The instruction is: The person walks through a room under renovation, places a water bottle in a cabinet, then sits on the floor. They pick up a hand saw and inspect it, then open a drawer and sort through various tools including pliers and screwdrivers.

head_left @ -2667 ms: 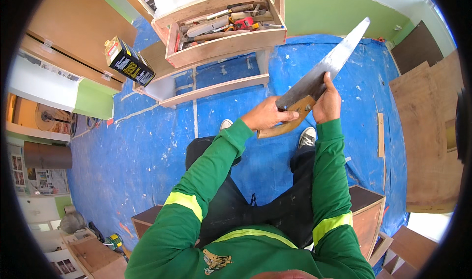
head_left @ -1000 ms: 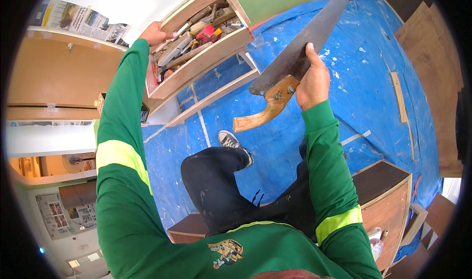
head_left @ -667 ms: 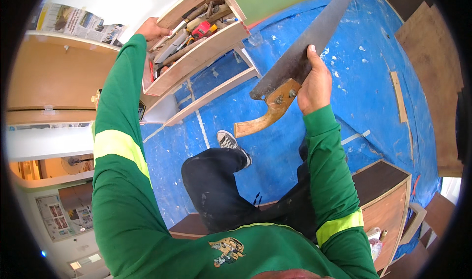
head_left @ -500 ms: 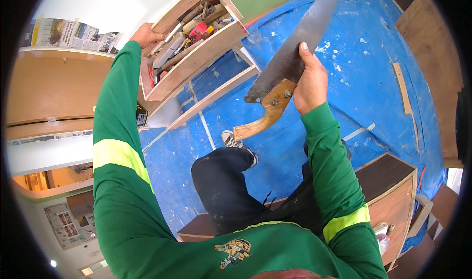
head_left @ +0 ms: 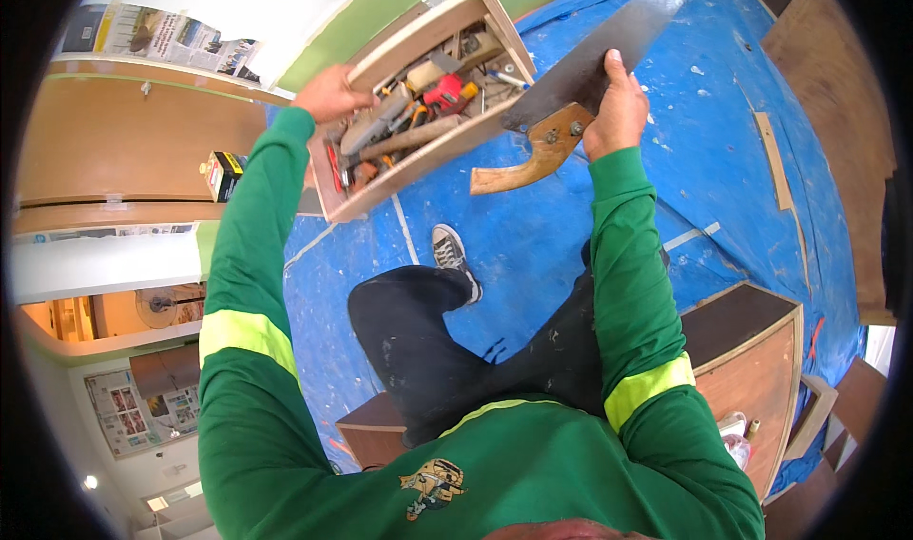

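My right hand (head_left: 620,112) is closed round a handsaw (head_left: 594,59), thumb on the metal blade just above where it joins the worn wooden handle. The blade points up and away to the right; the handle hangs toward me. At the left, my left hand (head_left: 333,98) grips the side wall of a long wooden toolbox (head_left: 433,167), its fingertips over the rim. Jumbled inside lie a red-and-yellow tool (head_left: 445,93), a long wooden handle (head_left: 414,138) and several other hand tools. The saw's heel is close beside the toolbox's right end.
Blue sheeting (head_left: 514,264), taped and paint-spotted, covers the floor. A dark-topped wooden cabinet (head_left: 737,326) stands at the lower right. At the left are wooden cabinetry (head_left: 124,150) and a black-and-yellow carton (head_left: 223,176). A wooden strip (head_left: 775,159) lies on the sheeting at the right.
The toolbox has moved right and toward me with my left hand on it, off the frame it was above. The saw has shifted slightly right and up in my right hand.
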`<state>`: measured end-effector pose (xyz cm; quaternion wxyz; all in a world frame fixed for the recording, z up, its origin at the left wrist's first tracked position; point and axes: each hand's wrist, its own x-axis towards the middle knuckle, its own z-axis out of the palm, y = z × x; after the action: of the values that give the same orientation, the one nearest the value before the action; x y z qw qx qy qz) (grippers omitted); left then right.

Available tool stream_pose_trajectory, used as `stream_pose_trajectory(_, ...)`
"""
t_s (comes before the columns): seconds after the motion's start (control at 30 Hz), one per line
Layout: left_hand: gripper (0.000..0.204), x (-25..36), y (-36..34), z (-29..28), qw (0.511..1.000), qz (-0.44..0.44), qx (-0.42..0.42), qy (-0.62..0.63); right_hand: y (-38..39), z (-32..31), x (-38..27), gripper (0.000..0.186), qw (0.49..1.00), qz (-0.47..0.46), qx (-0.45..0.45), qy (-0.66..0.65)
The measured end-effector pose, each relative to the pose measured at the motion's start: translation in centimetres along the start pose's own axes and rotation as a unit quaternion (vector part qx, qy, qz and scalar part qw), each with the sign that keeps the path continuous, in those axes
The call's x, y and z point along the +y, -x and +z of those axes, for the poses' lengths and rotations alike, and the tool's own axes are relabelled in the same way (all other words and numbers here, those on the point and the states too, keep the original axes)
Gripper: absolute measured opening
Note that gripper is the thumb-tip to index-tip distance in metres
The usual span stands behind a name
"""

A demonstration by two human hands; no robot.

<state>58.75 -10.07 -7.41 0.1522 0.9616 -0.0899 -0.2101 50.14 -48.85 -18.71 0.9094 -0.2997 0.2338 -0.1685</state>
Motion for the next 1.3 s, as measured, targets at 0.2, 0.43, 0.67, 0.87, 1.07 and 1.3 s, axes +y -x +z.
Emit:
stream_pose_trajectory(0.2, 0.055, 6.0, 7.3, 8.5, 1.000, -0.003, 0.007, 0.016, 0.2, -4.6, -3.2, 0.026, 0.992, -0.093, 0.070, 0.052)
stream_pose_trajectory(0.43, 0.041, 7.0, 10.9, 18.2, 0.978, -0.048, -0.016, 0.200, 1.2, -6.6, -6.1, 0.025, 0.994, -0.094, 0.059, 0.012)
stream_pose_trajectory(0.67, 0.051, 3.5, 8.5, 32.1, 0.951, -0.149, -0.054, 0.267, 0.9, -7.8, -8.8, 0.026, 0.997, -0.078, 0.024, 0.015)
stream_pose_trajectory(0.87, 0.060, -0.9, 5.6, 43.2, 0.937, -0.195, -0.056, 0.284, 0.2, -6.9, -8.6, 0.028, 0.996, -0.083, 0.001, 0.040)
stream_pose_trajectory(1.07, 0.062, -4.5, 3.9, 45.9, 0.916, -0.211, -0.041, 0.339, -0.6, -5.9, -7.4, 0.030, 0.997, -0.060, -0.029, 0.026)
stream_pose_trajectory(1.3, 0.084, -11.3, 3.0, 55.4, 0.867, -0.275, -0.017, 0.416, -1.0, -5.7, -5.9, 0.027, 0.992, -0.064, -0.093, 0.051)
